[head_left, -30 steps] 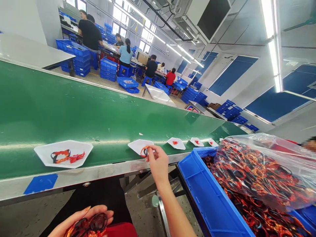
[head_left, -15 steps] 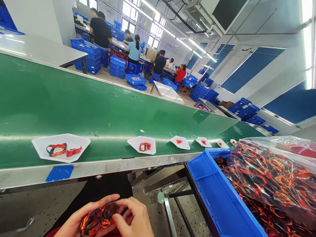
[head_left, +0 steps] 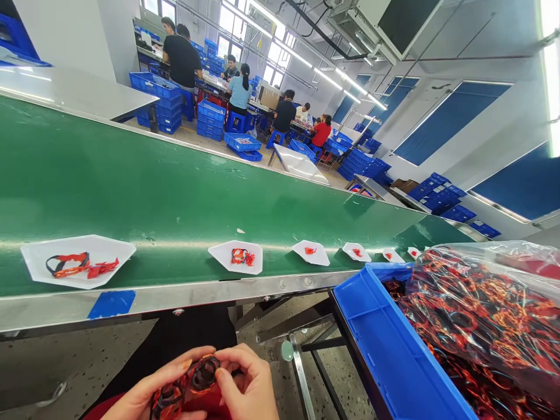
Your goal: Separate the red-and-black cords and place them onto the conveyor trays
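Observation:
My left hand [head_left: 146, 392] is closed around small coils of red and black wire [head_left: 167, 398] at the bottom of the view. Thumb and fingers of my right hand [head_left: 249, 382] pinch another dark ring-shaped wire coil [head_left: 204, 373] right beside them. Both hands are close together over my lap, in front of the conveyor's metal edge. On the green belt [head_left: 131, 181] lie several white angular trays. The nearest tray [head_left: 35, 262] bears a black and orange wire loop [head_left: 67, 265] and a red wire bundle [head_left: 104, 268]. Another tray [head_left: 214, 251] carries similar pieces.
At right, a blue crate [head_left: 394, 356] holds many wire coils, with a clear plastic bag [head_left: 485, 309] of more coils on top. Blue tape [head_left: 111, 304] marks the metal rail. People sit at tables in the background among stacked blue crates [head_left: 210, 119].
The trays have travelled left along the belt. My hands have shifted slightly right, and a dark ring coil now shows more plainly between the right thumb and fingers.

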A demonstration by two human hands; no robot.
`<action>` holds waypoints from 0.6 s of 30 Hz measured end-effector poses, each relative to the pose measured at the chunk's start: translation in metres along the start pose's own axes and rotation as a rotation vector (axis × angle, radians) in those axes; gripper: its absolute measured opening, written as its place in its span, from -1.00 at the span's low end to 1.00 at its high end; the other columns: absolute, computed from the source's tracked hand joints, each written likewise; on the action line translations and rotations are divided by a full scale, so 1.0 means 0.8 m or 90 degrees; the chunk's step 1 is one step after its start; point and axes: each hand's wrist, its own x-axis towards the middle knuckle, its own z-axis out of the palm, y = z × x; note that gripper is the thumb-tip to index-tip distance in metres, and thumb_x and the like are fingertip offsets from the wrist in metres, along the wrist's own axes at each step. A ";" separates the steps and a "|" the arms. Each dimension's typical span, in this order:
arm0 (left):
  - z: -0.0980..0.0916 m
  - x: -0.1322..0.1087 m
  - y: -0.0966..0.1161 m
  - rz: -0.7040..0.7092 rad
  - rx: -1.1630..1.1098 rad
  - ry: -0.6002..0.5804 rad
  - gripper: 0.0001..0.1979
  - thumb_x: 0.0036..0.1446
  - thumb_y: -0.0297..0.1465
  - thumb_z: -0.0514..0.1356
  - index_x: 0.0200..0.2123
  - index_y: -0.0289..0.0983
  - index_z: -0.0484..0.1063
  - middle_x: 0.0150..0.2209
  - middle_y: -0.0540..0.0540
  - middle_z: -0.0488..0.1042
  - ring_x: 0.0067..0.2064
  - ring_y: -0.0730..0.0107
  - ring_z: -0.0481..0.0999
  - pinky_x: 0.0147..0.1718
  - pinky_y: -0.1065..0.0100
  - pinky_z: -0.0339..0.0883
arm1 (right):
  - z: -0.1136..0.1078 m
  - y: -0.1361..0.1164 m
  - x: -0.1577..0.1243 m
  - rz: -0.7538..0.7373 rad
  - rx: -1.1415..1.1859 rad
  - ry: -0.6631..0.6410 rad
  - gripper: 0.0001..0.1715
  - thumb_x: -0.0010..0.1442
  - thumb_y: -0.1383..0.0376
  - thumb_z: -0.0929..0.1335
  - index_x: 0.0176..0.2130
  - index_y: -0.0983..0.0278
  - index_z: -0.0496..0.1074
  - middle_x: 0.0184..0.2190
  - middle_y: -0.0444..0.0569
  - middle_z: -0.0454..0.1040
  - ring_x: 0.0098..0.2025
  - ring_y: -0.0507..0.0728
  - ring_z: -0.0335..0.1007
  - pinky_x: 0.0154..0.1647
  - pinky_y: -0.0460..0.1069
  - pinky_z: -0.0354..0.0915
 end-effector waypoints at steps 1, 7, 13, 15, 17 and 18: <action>0.002 0.000 -0.001 0.007 0.017 0.008 -0.63 0.02 -0.29 0.23 -0.06 -0.20 0.49 0.04 -0.19 0.46 0.11 -0.17 0.34 -0.08 -0.03 0.35 | 0.000 -0.003 -0.001 -0.044 -0.031 -0.001 -0.80 0.02 0.35 0.38 -0.27 0.26 0.54 -0.42 -0.06 0.38 -0.44 0.05 0.33 -0.54 -0.13 0.30; 0.011 -0.003 -0.004 0.050 0.094 0.041 -0.65 -0.03 -0.41 0.28 -0.10 -0.19 0.48 -0.09 -0.18 0.57 -0.05 0.05 0.51 -0.29 0.25 0.45 | 0.003 -0.008 -0.009 -0.195 -0.175 -0.024 -0.56 0.03 0.47 0.32 -0.11 0.13 0.51 -0.38 -0.04 0.43 -0.37 0.10 0.39 -0.38 -0.05 0.32; 0.022 -0.009 -0.002 0.060 0.097 0.038 -0.66 -0.09 -0.47 0.30 -0.16 -0.20 0.52 -0.14 -0.16 0.59 -0.13 0.13 0.54 -0.32 0.29 0.45 | 0.003 0.008 -0.018 -0.181 -0.175 0.063 -0.58 0.03 0.43 0.34 -0.11 0.09 0.51 -0.36 -0.02 0.47 -0.37 0.14 0.41 -0.33 0.01 0.37; 0.024 -0.011 0.000 0.057 0.115 0.042 -0.66 -0.09 -0.45 0.30 -0.16 -0.20 0.52 -0.12 -0.15 0.59 -0.13 0.14 0.54 -0.32 0.30 0.45 | 0.003 0.012 -0.021 -0.140 -0.180 0.112 -0.52 0.01 0.40 0.38 -0.05 0.09 0.48 -0.31 -0.01 0.49 -0.30 0.18 0.42 -0.23 0.05 0.38; 0.024 -0.011 0.002 0.052 0.130 0.040 -0.67 -0.08 -0.44 0.30 -0.15 -0.19 0.52 -0.13 -0.13 0.59 -0.13 0.16 0.54 -0.33 0.31 0.44 | 0.004 0.014 -0.023 -0.111 -0.175 0.139 -0.42 -0.01 0.39 0.40 0.03 0.10 0.41 -0.29 -0.01 0.50 -0.29 0.19 0.43 -0.19 0.07 0.39; 0.024 -0.011 0.003 0.046 0.133 0.037 -0.67 -0.07 -0.43 0.30 -0.15 -0.18 0.52 -0.12 -0.12 0.59 -0.13 0.17 0.54 -0.32 0.32 0.43 | 0.005 0.015 -0.024 -0.108 -0.167 0.137 -0.39 -0.01 0.38 0.40 0.07 0.11 0.37 -0.32 -0.02 0.50 -0.33 0.18 0.43 -0.22 0.07 0.40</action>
